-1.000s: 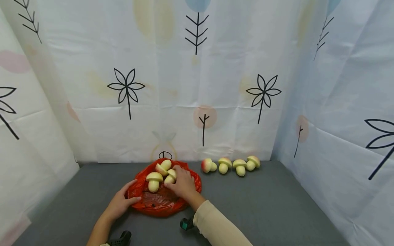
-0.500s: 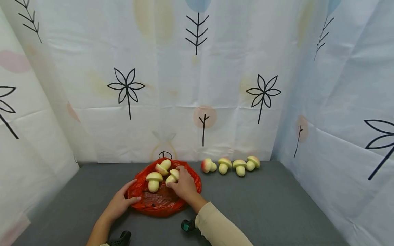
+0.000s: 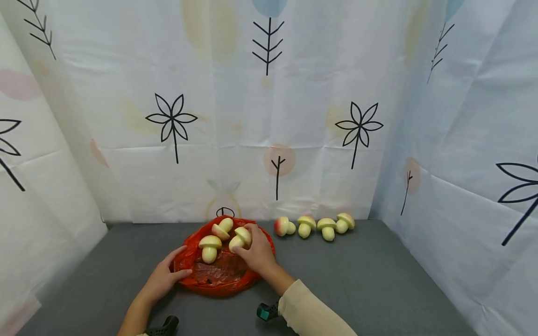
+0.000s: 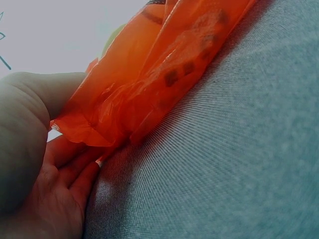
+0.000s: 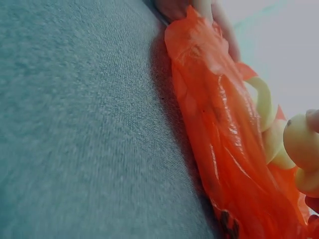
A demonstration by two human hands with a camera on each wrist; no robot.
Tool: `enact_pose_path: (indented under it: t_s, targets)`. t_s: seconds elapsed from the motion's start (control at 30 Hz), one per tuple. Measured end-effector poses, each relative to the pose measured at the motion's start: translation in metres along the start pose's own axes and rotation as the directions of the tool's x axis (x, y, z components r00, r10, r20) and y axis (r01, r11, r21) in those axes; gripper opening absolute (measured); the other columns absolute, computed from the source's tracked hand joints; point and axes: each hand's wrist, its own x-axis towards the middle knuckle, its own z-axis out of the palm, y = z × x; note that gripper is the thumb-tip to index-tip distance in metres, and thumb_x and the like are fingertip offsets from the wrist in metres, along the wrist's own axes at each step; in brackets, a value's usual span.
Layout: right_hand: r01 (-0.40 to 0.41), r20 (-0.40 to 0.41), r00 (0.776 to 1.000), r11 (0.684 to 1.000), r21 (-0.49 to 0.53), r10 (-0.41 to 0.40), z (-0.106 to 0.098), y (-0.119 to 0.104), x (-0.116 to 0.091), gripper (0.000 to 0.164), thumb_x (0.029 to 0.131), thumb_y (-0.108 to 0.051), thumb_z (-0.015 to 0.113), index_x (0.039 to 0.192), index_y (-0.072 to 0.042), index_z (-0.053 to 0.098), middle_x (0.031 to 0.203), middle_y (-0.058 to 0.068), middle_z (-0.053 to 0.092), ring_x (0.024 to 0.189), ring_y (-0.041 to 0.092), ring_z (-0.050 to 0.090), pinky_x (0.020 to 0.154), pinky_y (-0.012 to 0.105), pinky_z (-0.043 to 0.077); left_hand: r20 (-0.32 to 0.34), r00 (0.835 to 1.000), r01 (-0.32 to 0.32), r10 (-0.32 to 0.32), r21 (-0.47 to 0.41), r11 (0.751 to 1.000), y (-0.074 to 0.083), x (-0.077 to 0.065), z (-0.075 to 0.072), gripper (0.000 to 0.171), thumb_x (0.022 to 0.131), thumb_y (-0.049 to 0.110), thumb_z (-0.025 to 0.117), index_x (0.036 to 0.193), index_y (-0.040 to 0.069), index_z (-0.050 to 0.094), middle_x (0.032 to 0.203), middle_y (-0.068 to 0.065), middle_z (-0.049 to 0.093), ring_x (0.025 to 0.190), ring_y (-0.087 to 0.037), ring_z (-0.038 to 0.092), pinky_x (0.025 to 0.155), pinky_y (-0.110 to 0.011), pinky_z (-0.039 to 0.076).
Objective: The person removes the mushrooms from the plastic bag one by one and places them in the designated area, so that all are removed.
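Note:
A red plastic bag (image 3: 199,283) lies spread open on the grey table. My left hand (image 3: 164,276) holds its left rim, the thumb over the edge and the fingers outside, as the left wrist view shows. With my right hand (image 3: 259,252) I pinch a toy mushroom (image 3: 239,239), pale yellow with a rounded cap, over the right part of the bag. In the right wrist view this mushroom (image 5: 303,142) is clear of the bag's rim. Two more mushrooms rest inside the bag, one upright mushroom (image 3: 209,248) and one tipped mushroom (image 3: 222,229).
Several like mushrooms (image 3: 307,226) stand or lie in a row on the table (image 3: 336,284), right of the bag near the back curtain (image 3: 311,182). Printed curtains also close off both sides. A black wrist device (image 3: 267,311) sits below my right sleeve.
My right hand has drawn back a little to the right, with the pinched mushroom lifted and moved along with it. The left hand and the bag have hardly moved.

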Motion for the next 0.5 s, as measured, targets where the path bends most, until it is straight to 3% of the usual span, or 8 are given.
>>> enact_pose_path:
  t_s: [0.1,0.37,0.5]
  targets:
    - [0.037,-0.024,0.999,0.999,0.0,-0.037,-0.007,0.001,-0.003,0.059,0.078,-0.032,0.081,0.126,-0.012,0.052,0.113,0.005,0.06,0.098,0.021,0.057,0.085,0.039,0.048,0.0,1.0,0.001,-0.001,0.004,1.0,-0.001,0.0,0.0,0.079,0.089,0.028,0.071,0.151,0.004,0.028,0.152,-0.031,0.023,0.137,-0.049,0.024,0.106,-0.062,0.027]
    - [0.04,-0.044,0.998,0.998,0.05,-0.038,-0.026,0.007,-0.01,0.062,0.078,-0.029,0.082,0.129,-0.009,0.052,0.119,0.007,0.059,0.103,0.024,0.057,0.088,0.044,0.047,0.003,1.0,-0.009,0.009,0.021,1.0,-0.004,0.003,0.001,0.079,0.09,0.029,0.071,0.151,0.004,0.028,0.152,-0.031,0.024,0.136,-0.05,0.025,0.104,-0.064,0.028]
    - [0.096,-0.091,0.992,0.994,0.047,-0.092,-0.034,0.014,-0.011,0.061,0.077,-0.027,0.083,0.126,-0.009,0.053,0.115,0.006,0.06,0.099,0.023,0.057,0.084,0.043,0.048,0.002,1.0,-0.012,0.012,0.019,1.0,-0.003,0.002,0.0,0.079,0.09,0.029,0.071,0.151,0.004,0.027,0.152,-0.031,0.024,0.136,-0.05,0.025,0.104,-0.064,0.028]
